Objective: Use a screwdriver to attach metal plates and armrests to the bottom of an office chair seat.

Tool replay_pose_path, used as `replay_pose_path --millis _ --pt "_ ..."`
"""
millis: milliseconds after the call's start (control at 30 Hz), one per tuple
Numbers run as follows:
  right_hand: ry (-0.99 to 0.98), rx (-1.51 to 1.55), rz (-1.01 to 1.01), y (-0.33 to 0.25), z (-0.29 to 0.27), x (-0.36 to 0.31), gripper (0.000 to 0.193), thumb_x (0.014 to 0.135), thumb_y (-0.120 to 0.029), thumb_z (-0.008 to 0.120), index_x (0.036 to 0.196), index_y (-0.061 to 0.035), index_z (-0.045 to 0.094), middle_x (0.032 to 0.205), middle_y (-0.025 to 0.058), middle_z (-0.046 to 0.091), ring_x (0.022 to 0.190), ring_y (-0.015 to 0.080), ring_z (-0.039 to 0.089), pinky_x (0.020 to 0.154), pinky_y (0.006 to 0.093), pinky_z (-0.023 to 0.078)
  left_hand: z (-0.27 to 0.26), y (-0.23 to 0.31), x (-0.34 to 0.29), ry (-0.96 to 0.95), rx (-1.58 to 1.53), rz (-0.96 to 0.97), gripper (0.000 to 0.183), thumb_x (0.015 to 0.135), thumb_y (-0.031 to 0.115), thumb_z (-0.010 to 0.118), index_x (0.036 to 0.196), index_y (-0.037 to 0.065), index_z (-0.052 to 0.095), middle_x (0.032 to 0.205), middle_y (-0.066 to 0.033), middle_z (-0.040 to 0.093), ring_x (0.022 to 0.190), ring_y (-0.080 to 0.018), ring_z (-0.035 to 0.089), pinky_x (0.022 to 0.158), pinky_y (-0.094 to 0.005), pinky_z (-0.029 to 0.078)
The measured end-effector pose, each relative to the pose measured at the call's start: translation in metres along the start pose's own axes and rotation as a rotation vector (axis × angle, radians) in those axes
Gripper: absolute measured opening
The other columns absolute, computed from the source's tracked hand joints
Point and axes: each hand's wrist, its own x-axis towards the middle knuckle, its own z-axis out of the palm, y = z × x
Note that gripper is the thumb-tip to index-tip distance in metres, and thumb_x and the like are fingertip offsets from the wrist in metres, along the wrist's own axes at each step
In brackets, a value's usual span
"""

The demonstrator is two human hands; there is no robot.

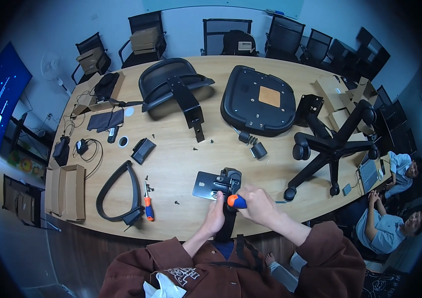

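Near the table's front edge, my left hand [214,218] is closed on a black chair part with a flat plate [204,185] and a bulky joint. In my right hand [260,206] is a screwdriver [236,201] with an orange and blue handle, its handle end toward the left. A thin metal shaft shows on the far side of that hand. The fingers of both hands are partly hidden. To the left lie a second screwdriver [149,208] and a black loop-shaped armrest [102,191]. Several small screws [177,202] are scattered on the wood.
Across the table [171,149] lie a chair backrest [173,82], an upturned seat [240,99] and a five-legged wheeled base [332,154]. An open cardboard box [67,191] stands at left, more boxes [332,92] at right. Two people [380,226] sit at the right.
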Motion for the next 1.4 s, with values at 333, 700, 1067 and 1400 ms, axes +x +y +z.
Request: replay_pose_path --millis 333,700,1067,1400 --pt "-0.146 -0.080 -0.148 0.012 -0.007 -0.001 0.024 0.069 0.003 0.066 0.093 0.0014 0.063 0.094 0.0184 0.062 0.087 0.0388 0.065 0.075 0.0460 0.053 0.002 0.005 -0.004 -0.057 0.317 0.097 0.068 0.109 0.049 0.019 0.101 -0.004 0.062 0.091 -0.0169 0.065 0.086 -0.0225 0.056 0.085 -0.0382 0.044" --pt "0.045 0.079 -0.163 0.003 -0.009 -0.004 0.023 0.073 -0.003 0.071 0.095 -0.0062 0.069 0.090 0.0123 0.059 0.079 0.0354 0.064 0.071 0.0432 0.053 -0.001 0.001 0.001 0.003 0.096 0.080 0.055 0.111 0.038 0.023 0.111 -0.002 0.060 0.098 -0.0121 0.064 0.093 -0.0192 0.058 0.087 -0.0356 0.045" --pt "0.091 -0.035 -0.032 -0.006 0.019 -0.019 0.031 0.073 -0.001 0.070 0.103 -0.0008 0.064 0.094 0.0157 0.062 0.082 0.0390 0.065 0.072 0.0451 0.055 -0.004 -0.005 -0.010 0.052 0.369 0.104 0.048 0.108 0.036 0.035 0.107 -0.005 0.060 0.091 -0.0227 0.065 0.086 -0.0322 0.063 0.081 -0.0430 0.047" --pt "0.182 0.097 -0.090 -0.004 0.011 -0.010 0.030 0.074 -0.006 0.073 0.102 -0.0031 0.063 0.095 0.0159 0.059 0.080 0.0384 0.064 0.069 0.0440 0.055 -0.006 0.002 -0.013 0.025 0.272 0.101 0.050 0.109 0.037 0.034 0.107 -0.004 0.062 0.092 -0.0178 0.068 0.088 -0.0240 0.063 0.081 -0.0402 0.048"
